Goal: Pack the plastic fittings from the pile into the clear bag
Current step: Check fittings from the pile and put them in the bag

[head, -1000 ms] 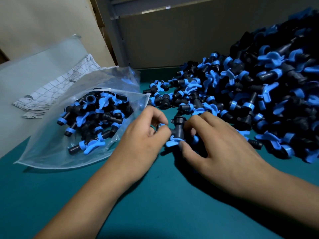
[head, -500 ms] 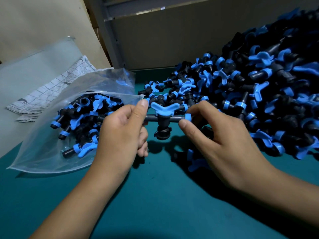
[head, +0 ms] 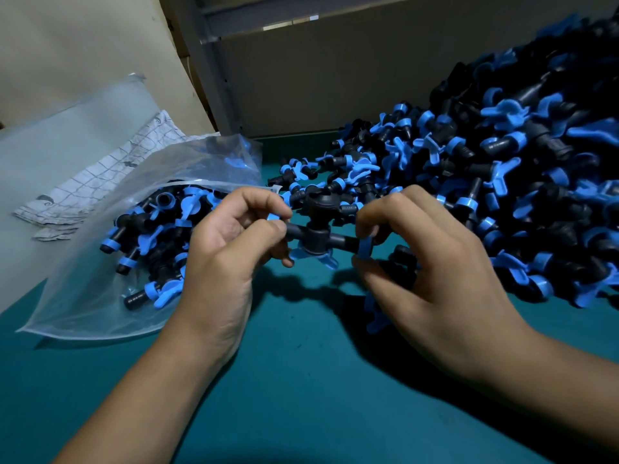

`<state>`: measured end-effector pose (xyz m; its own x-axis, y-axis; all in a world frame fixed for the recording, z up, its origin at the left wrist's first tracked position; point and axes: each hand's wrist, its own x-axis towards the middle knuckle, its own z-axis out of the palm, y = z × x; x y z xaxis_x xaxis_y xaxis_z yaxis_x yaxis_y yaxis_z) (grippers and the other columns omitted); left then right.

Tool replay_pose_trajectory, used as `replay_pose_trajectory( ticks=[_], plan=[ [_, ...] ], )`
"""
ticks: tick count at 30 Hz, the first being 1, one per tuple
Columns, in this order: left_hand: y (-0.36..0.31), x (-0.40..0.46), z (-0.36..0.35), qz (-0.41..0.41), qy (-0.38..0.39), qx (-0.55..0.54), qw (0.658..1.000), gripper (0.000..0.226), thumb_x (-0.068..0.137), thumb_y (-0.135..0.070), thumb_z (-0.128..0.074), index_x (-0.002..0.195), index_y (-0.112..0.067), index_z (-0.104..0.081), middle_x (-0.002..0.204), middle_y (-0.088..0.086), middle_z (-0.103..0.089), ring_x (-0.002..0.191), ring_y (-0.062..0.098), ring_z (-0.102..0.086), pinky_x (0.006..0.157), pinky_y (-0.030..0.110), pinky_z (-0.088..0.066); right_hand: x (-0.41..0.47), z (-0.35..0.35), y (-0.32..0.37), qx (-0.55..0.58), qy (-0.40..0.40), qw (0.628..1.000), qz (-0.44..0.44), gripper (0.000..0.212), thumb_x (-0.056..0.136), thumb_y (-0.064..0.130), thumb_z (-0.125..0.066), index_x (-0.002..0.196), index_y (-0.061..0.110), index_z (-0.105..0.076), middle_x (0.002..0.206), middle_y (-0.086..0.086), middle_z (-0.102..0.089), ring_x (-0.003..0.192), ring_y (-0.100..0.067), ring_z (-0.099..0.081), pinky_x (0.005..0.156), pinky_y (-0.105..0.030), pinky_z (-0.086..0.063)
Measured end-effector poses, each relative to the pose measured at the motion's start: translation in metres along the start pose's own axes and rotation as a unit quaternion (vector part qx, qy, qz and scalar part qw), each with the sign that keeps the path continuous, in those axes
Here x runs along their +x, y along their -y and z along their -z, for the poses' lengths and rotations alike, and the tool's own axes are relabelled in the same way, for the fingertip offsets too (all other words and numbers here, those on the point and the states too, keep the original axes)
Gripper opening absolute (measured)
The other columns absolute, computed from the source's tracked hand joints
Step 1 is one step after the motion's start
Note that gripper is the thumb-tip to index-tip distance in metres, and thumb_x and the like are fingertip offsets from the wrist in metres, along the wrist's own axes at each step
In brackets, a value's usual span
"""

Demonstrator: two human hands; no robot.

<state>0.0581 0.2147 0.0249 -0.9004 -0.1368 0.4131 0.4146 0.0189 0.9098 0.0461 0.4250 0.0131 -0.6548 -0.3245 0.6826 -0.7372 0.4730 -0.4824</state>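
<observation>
Hands first: my left hand (head: 231, 242) and right hand (head: 432, 262) each pinch one end of a black-and-blue plastic tee fitting (head: 316, 237) above the teal worktop (head: 301, 380). Beyond, left, the clear plastic bag (head: 83, 289) lies part-filled; right, the fittings pile (head: 502, 182).

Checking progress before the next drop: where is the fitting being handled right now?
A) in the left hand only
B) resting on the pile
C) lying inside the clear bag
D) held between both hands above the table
D: the left hand and right hand each pinch one end of the black-and-blue fitting.
</observation>
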Motion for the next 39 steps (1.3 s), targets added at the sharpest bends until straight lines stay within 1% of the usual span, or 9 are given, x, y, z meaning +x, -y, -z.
replay_pose_trajectory(
  ticks=[7, 10, 13, 18, 22, 26, 34, 36, 39],
  plan=[
    [-0.005, 0.002, -0.001, 0.040, -0.042, -0.016, 0.998, 0.013, 0.088, -0.015, -0.062, 0.077, -0.020, -0.068, 0.070, 0.007, -0.052, 0.052, 0.014, -0.038, 0.044, 0.023, -0.032, -0.001, -0.001, 0.002, -0.004, 0.017, 1.000, 0.013, 0.021, 0.091, 0.023, -0.075, 0.107, 0.021, -0.062, 0.102, 0.007, -0.053, 0.097, -0.016, -0.056, 0.085, -0.036, -0.047],
    [-0.003, 0.003, 0.001, 0.083, -0.060, -0.023, 0.995, 0.029, 0.098, -0.018, -0.062, 0.069, -0.021, -0.061, 0.047, 0.000, -0.033, 0.036, 0.011, -0.021, 0.042, 0.015, -0.021, 0.000, -0.002, 0.004, 0.006, 0.050, 0.999, -0.002, 0.018, 0.098, 0.042, -0.061, 0.099, 0.024, -0.062, 0.091, 0.009, -0.057, 0.092, -0.015, -0.057, 0.086, -0.037, -0.046],
    [-0.004, 0.006, 0.006, 0.105, -0.098, 0.010, 0.990, 0.028, 0.096, -0.022, -0.063, 0.070, -0.017, -0.056, 0.045, 0.000, -0.021, 0.037, 0.012, -0.014, 0.044, 0.014, -0.019, 0.001, -0.002, 0.006, 0.011, 0.075, 0.997, -0.009, 0.026, 0.103, 0.049, -0.050, 0.094, 0.029, -0.064, 0.087, 0.011, -0.059, 0.090, -0.013, -0.059, 0.085, -0.037, -0.046],
    [-0.011, 0.018, 0.027, 0.090, -0.255, 0.033, 0.962, 0.037, 0.090, -0.015, -0.059, 0.060, -0.024, -0.039, 0.046, -0.007, -0.023, 0.039, 0.011, -0.017, 0.042, 0.017, -0.016, 0.001, -0.006, 0.004, -0.040, 0.108, 0.992, -0.041, 0.023, 0.101, 0.052, -0.046, 0.096, 0.032, -0.058, 0.091, 0.014, -0.059, 0.095, -0.012, -0.057, 0.086, -0.038, -0.047],
    [-0.012, 0.021, 0.041, 0.080, -0.410, -0.009, 0.909, 0.031, 0.094, -0.018, -0.057, 0.069, -0.026, -0.040, 0.047, -0.007, -0.029, 0.037, 0.010, -0.025, 0.040, 0.017, -0.016, 0.001, -0.007, 0.004, -0.066, 0.123, 0.990, -0.031, 0.018, 0.099, 0.046, -0.048, 0.093, 0.032, -0.058, 0.086, 0.015, -0.058, 0.087, -0.012, -0.056, 0.083, -0.038, -0.048],
    [-0.012, 0.024, 0.057, 0.075, -0.491, -0.074, 0.865, 0.031, 0.099, -0.013, -0.050, 0.073, -0.025, -0.041, 0.047, -0.008, -0.032, 0.038, 0.008, -0.026, 0.037, 0.019, -0.020, 0.002, -0.006, 0.006, -0.064, 0.117, 0.991, -0.030, 0.016, 0.098, 0.041, -0.052, 0.090, 0.030, -0.060, 0.082, 0.014, -0.059, 0.083, -0.011, -0.057, 0.081, -0.037, -0.048],
    [-0.004, 0.026, 0.052, 0.008, -0.462, -0.080, 0.883, 0.007, 0.105, -0.015, -0.052, 0.099, -0.018, -0.053, 0.087, 0.003, -0.068, 0.071, 0.016, -0.072, 0.055, 0.023, -0.049, 0.001, -0.004, 0.007, -0.066, 0.113, 0.990, -0.052, 0.015, 0.097, 0.041, -0.053, 0.090, 0.030, -0.060, 0.082, 0.013, -0.059, 0.084, -0.012, -0.058, 0.081, -0.037, -0.048],
    [-0.001, 0.028, 0.050, 0.010, -0.429, -0.061, 0.901, 0.010, 0.107, -0.016, -0.052, 0.100, -0.018, -0.059, 0.098, 0.005, -0.073, 0.083, 0.016, -0.075, 0.060, 0.022, -0.052, 0.001, -0.004, 0.007, -0.087, 0.119, 0.987, -0.057, 0.015, 0.097, 0.041, -0.052, 0.091, 0.030, -0.059, 0.083, 0.013, -0.058, 0.085, -0.014, -0.057, 0.082, -0.037, -0.048],
    [0.005, 0.028, 0.049, 0.021, -0.383, 0.029, 0.923, 0.019, 0.105, -0.016, -0.056, 0.098, -0.022, -0.073, 0.094, -0.007, -0.077, 0.086, 0.009, -0.072, 0.066, 0.021, -0.054, 0.001, -0.005, 0.010, -0.132, 0.156, 0.977, -0.062, 0.017, 0.097, 0.046, -0.047, 0.094, 0.031, -0.056, 0.090, 0.013, -0.054, 0.091, -0.016, -0.053, 0.085, -0.038, -0.047]
  ],
)
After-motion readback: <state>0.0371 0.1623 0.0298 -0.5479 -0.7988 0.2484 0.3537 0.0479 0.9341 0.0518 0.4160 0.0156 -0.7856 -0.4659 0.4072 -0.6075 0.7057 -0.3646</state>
